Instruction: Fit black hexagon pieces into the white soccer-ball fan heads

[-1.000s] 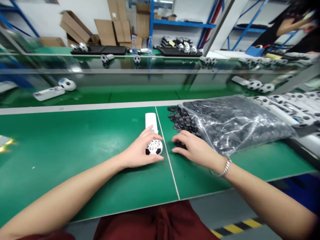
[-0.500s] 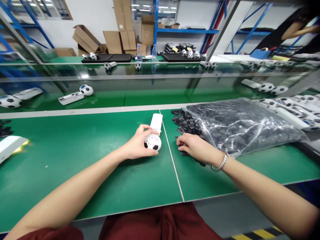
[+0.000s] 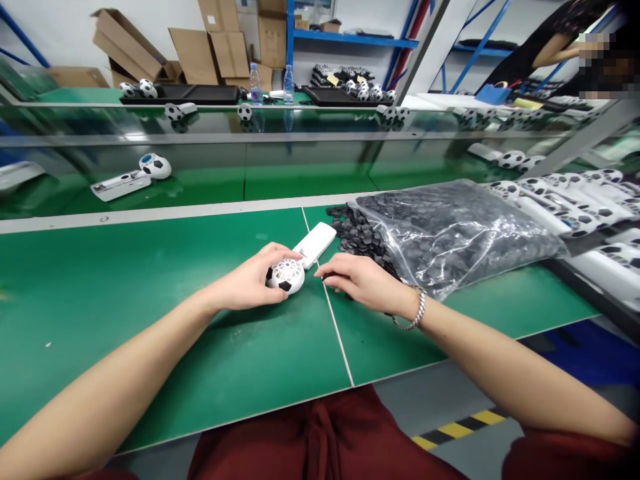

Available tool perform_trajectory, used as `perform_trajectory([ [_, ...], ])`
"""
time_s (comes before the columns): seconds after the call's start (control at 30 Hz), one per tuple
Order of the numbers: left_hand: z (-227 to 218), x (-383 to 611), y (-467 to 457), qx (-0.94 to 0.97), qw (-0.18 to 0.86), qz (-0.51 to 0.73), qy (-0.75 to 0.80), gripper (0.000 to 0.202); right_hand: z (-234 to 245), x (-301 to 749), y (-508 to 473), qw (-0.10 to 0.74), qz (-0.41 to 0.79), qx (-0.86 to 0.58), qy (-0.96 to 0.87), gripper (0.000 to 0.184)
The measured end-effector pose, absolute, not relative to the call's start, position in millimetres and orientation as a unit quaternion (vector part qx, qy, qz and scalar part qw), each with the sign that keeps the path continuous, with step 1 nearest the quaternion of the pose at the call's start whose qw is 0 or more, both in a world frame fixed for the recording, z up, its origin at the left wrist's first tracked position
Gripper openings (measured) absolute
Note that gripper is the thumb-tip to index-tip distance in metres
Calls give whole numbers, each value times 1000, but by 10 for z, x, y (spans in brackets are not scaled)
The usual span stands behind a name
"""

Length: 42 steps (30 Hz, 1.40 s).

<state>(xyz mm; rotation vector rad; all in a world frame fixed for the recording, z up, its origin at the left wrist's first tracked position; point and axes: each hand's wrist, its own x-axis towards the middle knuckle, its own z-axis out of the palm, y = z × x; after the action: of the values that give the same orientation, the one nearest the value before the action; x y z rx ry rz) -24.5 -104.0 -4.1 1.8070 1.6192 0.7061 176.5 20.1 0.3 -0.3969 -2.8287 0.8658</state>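
Football-patterned ball (image 3: 285, 277) wrapped in left hand (image 3: 249, 279) fingers; white handle (image 3: 315, 245) angled just beyond; right hand (image 3: 363, 280) fingers loosely curled beside black pieces (image 3: 357, 233), any hold unclear.

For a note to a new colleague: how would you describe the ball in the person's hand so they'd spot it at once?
On the green bench mat, find the bulging clear plastic bag of black pieces. Just left of it, the left hand cups a white openwork ball with black patches. Unlike the balls on the far bench, its shell is an open lattice.
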Motion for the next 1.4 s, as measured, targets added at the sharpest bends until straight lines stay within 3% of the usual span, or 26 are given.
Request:
perform_trajectory([
  [0.27, 3, -279, -1047, 685, 290, 253, 619, 53, -39, 1624, 178, 100, 304, -144, -936, 9],
  [0.4, -10, -211, -1045, 668, 275, 259, 641, 49, -36, 1592, 177, 141, 268, -148, -942, 17],
  [0.7, -39, -107, -1037, 628, 239, 291, 681, 43, -125, 1537, 119, 235, 412, -192, -859, 3],
  [0.97, -77, -137, -1030, 622, 232, 305, 682, 40, -183, 1398, 102, 149, 639, -191, -730, 11],
  [1.4, -195, -57, -997, 597, 174, 369, 691, 31, -306, 1274, 128, 175, 584, -188, -770, 17],
])
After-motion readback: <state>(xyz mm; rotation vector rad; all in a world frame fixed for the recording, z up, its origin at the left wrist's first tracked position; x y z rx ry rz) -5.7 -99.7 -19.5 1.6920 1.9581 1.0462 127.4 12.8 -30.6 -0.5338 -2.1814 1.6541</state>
